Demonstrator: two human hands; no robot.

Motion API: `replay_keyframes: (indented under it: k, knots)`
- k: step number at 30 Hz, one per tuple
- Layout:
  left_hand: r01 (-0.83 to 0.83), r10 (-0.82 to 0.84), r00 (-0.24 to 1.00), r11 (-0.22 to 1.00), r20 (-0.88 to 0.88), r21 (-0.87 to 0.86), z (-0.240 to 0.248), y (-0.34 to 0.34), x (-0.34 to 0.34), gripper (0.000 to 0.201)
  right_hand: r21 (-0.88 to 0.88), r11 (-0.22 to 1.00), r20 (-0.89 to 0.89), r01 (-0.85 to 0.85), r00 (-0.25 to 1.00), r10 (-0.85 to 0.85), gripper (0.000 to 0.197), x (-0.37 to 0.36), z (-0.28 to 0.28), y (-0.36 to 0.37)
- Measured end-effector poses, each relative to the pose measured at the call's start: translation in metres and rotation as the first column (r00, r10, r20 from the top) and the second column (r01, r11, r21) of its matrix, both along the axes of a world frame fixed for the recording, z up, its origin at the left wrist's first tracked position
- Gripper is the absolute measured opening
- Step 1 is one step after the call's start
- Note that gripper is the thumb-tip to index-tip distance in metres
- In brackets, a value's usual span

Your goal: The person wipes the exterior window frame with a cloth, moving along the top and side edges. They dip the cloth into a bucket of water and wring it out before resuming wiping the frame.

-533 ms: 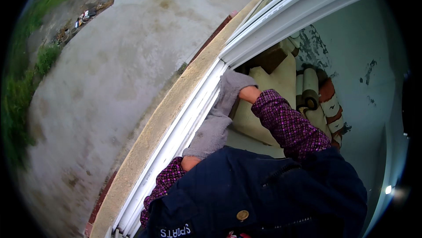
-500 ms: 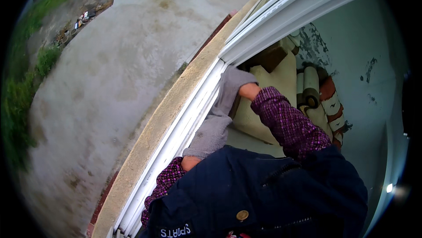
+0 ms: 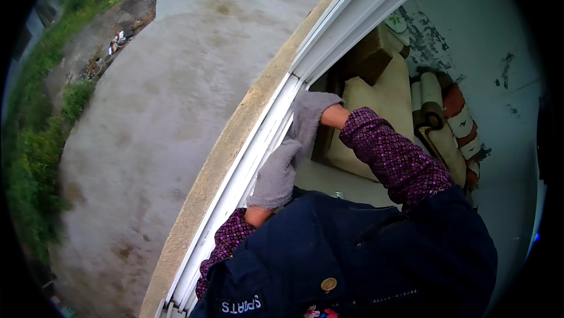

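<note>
Fuzzy grey fabric, like a mitt, covers my left hand (image 3: pixel 275 178) and my right hand (image 3: pixel 312 112) up to the wrists. Both rest along the inner side of a white window sill track (image 3: pixel 258 136). My right hand is farther along, close to the corner where the track meets an upright white frame (image 3: pixel 338 33). My left hand sits nearer to my body, its fabric touching or overlapping that of the right. The fabric hides all fingers, and whether it is one cloth or two mitts is unclear.
Outside lies a rough tan ledge (image 3: pixel 202 192), with concrete ground (image 3: pixel 153 118) far below and green plants (image 3: pixel 76 98) beyond. Indoors, a cream sofa (image 3: pixel 376 103) with brown sides and rolled cushions (image 3: pixel 432 98) stands by a wall (image 3: pixel 487 48) with peeling dark patches.
The view has shifted slightly, showing more of the sofa. Both covered hands stay at the track; the left one's fabric looks more bunched and rounded than before.
</note>
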State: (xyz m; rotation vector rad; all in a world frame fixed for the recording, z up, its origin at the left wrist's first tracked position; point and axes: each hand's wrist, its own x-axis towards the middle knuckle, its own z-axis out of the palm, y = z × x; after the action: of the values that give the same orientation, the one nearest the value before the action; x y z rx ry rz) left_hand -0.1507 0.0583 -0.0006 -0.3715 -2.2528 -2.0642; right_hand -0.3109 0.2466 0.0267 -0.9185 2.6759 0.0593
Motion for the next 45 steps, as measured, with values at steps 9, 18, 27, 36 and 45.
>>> replay_keyframes:
  k: [9, 18, 27, 36, 45]
  knots:
    - [0.009, -0.014, 1.0, 0.982, -0.023, -0.186, -0.005, -0.003, 0.002, 0.031, 0.023, 0.947, -0.109, 0.322, 0.942, -0.317, 0.022, -0.037, -0.036, 0.006]
    - [-0.03, 0.015, 0.991, 0.993, -0.131, -0.115, -0.005, -0.003, 0.004, 0.031, -0.04, 0.996, 0.078, 0.083, 0.994, -0.079, 0.026, -0.005, -0.006, 0.005]
    - [0.005, -0.029, 0.993, 0.98, -0.117, -0.198, -0.009, -0.004, 0.006, 0.03, 0.231, 0.944, -0.127, 0.235, 0.969, -0.21, 0.025, -0.051, -0.035, 0.006]
    - [-0.094, 0.085, 0.993, 0.991, -0.086, -0.1, -0.004, -0.005, 0.004, 0.027, 0.224, 0.96, 0.165, 0.171, 0.964, -0.21, 0.029, -0.043, 0.024, -0.006]
    - [-0.138, 0.14, 0.99, 0.988, 0.015, -0.076, 0.004, -0.003, -0.001, 0.017, 0.23, 0.973, -0.018, -0.001, 1.0, 0.005, 0.021, -0.039, -0.015, -0.001]
